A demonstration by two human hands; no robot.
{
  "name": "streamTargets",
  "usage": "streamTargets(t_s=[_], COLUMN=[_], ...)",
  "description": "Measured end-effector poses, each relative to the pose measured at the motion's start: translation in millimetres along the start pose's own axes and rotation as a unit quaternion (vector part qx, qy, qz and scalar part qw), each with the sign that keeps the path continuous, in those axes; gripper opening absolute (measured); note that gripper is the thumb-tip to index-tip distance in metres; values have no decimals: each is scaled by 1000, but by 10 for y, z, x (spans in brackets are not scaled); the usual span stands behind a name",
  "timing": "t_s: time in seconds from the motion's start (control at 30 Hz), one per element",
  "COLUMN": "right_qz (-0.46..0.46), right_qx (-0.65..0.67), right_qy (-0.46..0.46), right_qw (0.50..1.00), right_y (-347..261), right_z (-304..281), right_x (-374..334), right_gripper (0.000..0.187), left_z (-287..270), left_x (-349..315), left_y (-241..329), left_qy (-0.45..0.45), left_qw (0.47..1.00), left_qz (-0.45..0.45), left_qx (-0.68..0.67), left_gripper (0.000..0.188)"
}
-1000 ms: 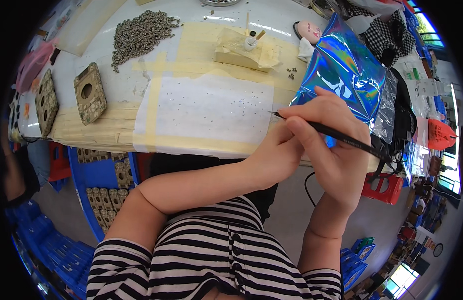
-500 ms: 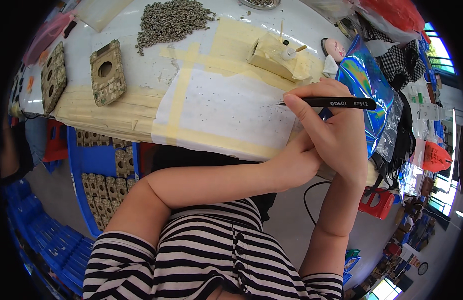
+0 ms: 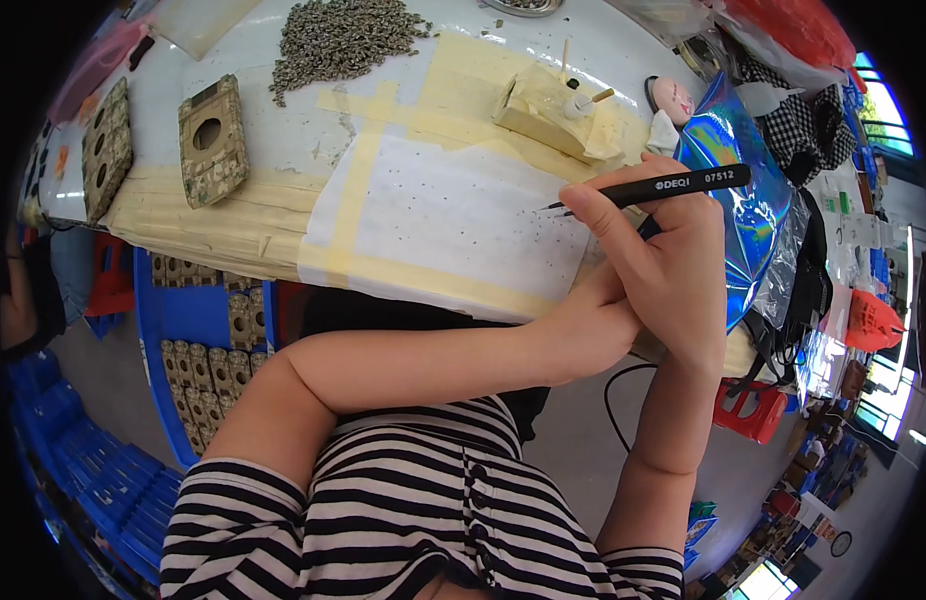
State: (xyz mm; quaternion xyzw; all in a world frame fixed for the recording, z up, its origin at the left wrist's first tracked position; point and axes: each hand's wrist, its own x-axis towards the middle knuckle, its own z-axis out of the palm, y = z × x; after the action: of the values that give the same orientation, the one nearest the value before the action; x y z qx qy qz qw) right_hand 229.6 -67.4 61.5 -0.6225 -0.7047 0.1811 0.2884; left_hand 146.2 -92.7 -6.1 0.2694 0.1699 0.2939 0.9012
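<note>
My right hand (image 3: pixel 673 250) is closed in a pencil-like grip on black tweezers (image 3: pixel 693 185). Their two thin tips are slightly apart and point left over a white paper sheet (image 3: pixel 383 230), which is held down with yellow tape. Scattered across the paper lie several tiny dark specks, too small to name. My left forearm crosses in front of my body. My left hand (image 3: pixel 595 328) rests against the underside of my right hand near the table edge, and its fingers are hidden behind it. Whether anything sits between the tweezer tips cannot be made out.
Beyond the paper stand a tape-covered block (image 3: pixel 543 110) holding small sticks and a heap of small metallic parts (image 3: pixel 343 45). Camouflage-patterned shells (image 3: pixel 213 140) lie at left. Blue iridescent film (image 3: pixel 748 200) is at right. A blue tray (image 3: pixel 183 320) of similar shells sits below the table.
My right hand has tilted the tweezers, their back end rising and their tips shifting slightly left over the paper. The tips now show apart. My left hand has stayed nearly still.
</note>
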Motion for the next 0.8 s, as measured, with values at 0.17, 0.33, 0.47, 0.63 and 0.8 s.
streamTargets(t_s=[0.17,0.33,0.47,0.63,0.8], right_qz=[-54,-45,5,15,5], right_qx=[-18,-66,3,121,132], right_qy=[31,6,-6,-104,-137], right_qw=[998,997,1000,987,982], right_y=[71,38,27,44,22], right_z=[13,-49,-50,-100,-54], right_x=[4,-19,-44,-66,-56], right_gripper=[12,11,12,17,23], left_z=[-6,21,13,-115,-134], left_x=[12,12,6,4,-10], left_y=[-16,30,48,-57,-66], left_qy=[-5,-6,-24,-36,-15], left_qw=[1000,1000,1000,995,986], left_qz=[16,8,3,36,75], left_qx=[-3,-17,8,83,150], left_gripper=[41,38,35,33,41])
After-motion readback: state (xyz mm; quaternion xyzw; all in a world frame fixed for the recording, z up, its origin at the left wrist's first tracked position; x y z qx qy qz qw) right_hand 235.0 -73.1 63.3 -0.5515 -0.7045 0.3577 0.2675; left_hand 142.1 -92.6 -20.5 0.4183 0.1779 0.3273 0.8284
